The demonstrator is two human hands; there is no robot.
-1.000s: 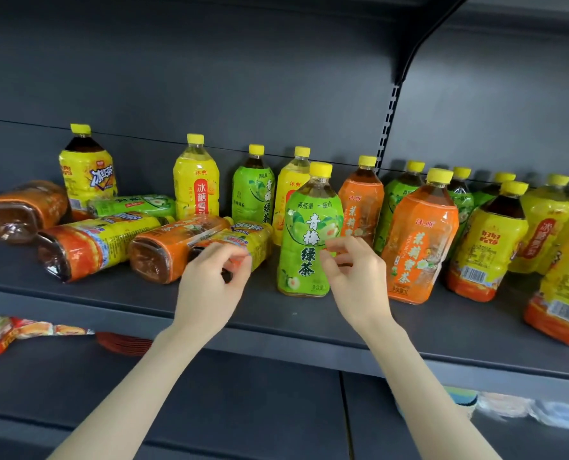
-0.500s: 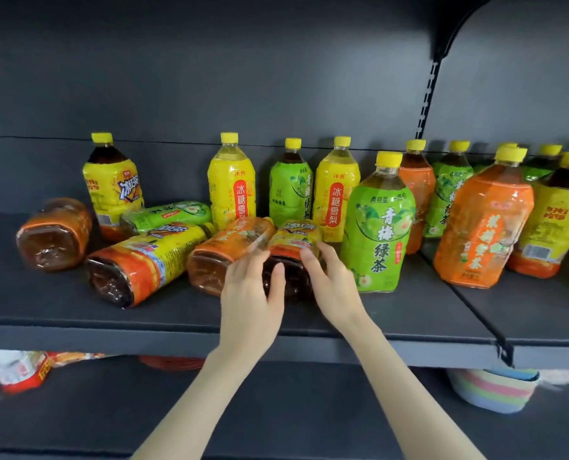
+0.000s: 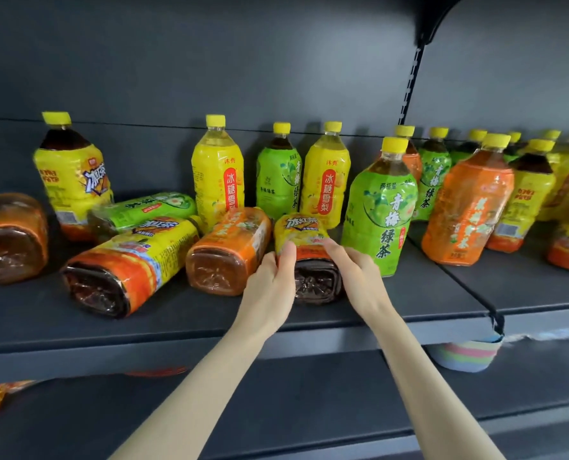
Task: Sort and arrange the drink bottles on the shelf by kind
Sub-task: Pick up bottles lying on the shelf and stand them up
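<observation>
1. Yellow-labelled iced-tea bottle (image 3: 304, 247) lies on its side near the front of the shelf (image 3: 210, 323), base toward the camera, between a fallen orange bottle (image 3: 226, 254) and an upright green bottle (image 3: 381, 207).
2. Both hands are on it: the left hand (image 3: 270, 287) curls round its left flank with the thumb pressed on the label, and the right hand (image 3: 356, 277) closes on its right flank, forefinger on top. The grip looks snug but not lifted; the bottle seems to rest on the shelf, though its underside is hidden.
3. Little looks done. Along the back, yellow, green and orange bottles stand mixed with no grouping by kind.
4. Four more lie toppled at the left: a big iced-tea bottle (image 3: 130, 263), a green one (image 3: 143, 210) behind it, the orange one, and another orange bottle (image 3: 11, 237) at the far left edge.
5. To the right the crowd is blurred, but colours alternate there too.
6. Left to do, by my reckoning: stand every fallen bottle up, then gather each kind together. This is an early step.
</observation>
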